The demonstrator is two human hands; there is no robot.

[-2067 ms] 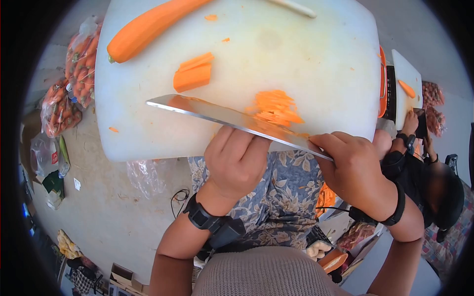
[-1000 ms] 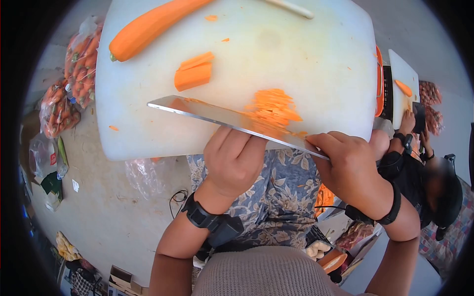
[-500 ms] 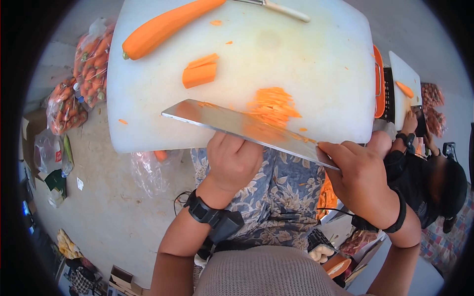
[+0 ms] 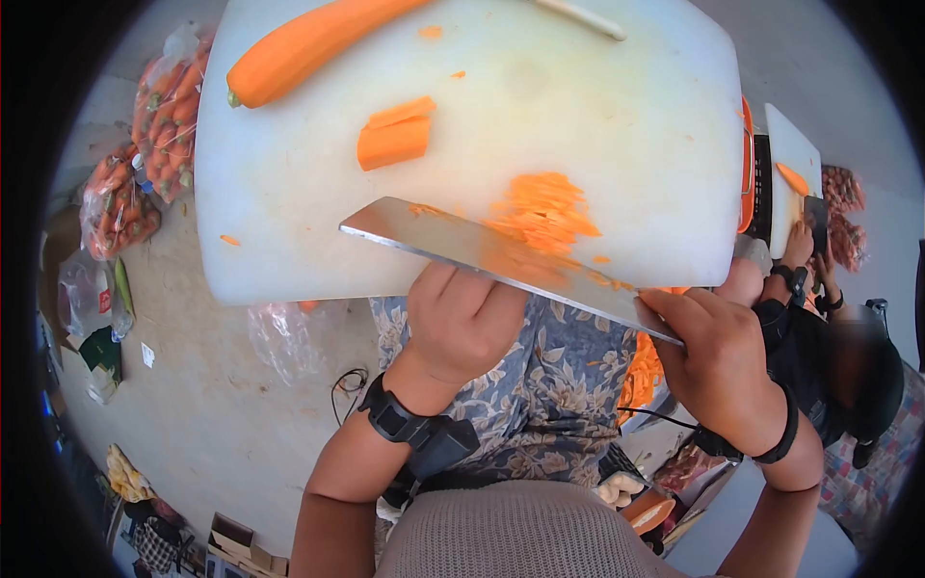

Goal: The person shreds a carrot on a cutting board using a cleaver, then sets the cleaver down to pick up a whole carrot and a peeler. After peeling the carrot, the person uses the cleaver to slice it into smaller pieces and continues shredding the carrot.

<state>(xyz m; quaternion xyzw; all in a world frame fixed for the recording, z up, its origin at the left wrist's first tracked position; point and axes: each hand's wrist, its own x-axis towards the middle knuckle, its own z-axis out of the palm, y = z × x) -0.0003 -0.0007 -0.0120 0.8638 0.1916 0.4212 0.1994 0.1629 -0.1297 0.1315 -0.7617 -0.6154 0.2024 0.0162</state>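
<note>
My right hand (image 4: pixel 718 347) grips the handle end of a broad-bladed kitchen knife (image 4: pixel 453 241), which lies slanted over the near edge of a white cutting board (image 4: pixel 289 212). Fine orange shreds cling to its blade. My left hand (image 4: pixel 462 323) is curled closed against the blade's lower edge, its fingertips hidden behind the metal. Just beyond the blade sits a pile of carrot shreds (image 4: pixel 541 207). A cut carrot chunk (image 4: pixel 395 144) with a slice against it rests farther left. At the far left lies a peeled whole carrot (image 4: pixel 308 48), with a peeler's white handle (image 4: pixel 583 17) to its right.
Bags of carrots (image 4: pixel 173 120) stand on the floor at left. An orange basin (image 4: pixel 747 173) is beside the board's right edge. Farther right, a co-worker (image 4: pixel 819 356) works at another board (image 4: pixel 785 159) with a carrot and a dark blade. More shreds (image 4: pixel 638 385) lie below my right hand.
The knife and both my hands have shifted slightly right and toward me. The view has moved a little, so the peeler's metal head is out of frame. The co-worker's dark blade now shows upright.
</note>
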